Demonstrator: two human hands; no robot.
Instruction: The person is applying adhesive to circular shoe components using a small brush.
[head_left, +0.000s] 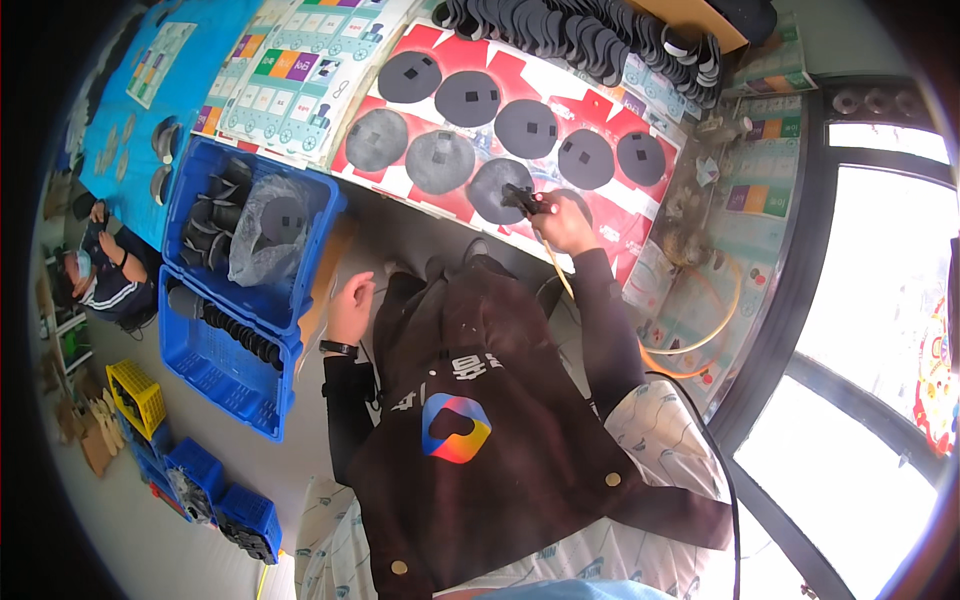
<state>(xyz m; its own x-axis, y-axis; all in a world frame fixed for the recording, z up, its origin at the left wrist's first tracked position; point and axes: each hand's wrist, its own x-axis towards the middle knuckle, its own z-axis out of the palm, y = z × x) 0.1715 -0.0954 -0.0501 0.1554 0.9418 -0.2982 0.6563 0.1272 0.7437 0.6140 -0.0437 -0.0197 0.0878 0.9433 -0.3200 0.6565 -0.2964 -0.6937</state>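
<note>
In my right hand (568, 226) is a black spray gun (522, 200) with a pale hose (556, 262) running down from it. Its nozzle end is just over a round grey pad (496, 186) in the near row of the worktable. My left hand (351, 306) hangs above my lap, empty, its fingers loosely bent and apart from the thumb. Beyond the gun lie several dark round pads, among them a far-left pad (410, 76) and a far-right pad (641, 159), each with a small black square. Two near-left pads, one (377, 140) beside another (440, 162), look paler and speckled. Part of one pad hides behind my right hand.
The pads lie on a red and white sheet (625, 205). Behind them, curved dark pieces stand in rows (570, 40). On my left are a blue crate (330, 240) of dark pieces and a plastic bag, and a lower blue crate (225, 375). Another person (120, 270) sits far left.
</note>
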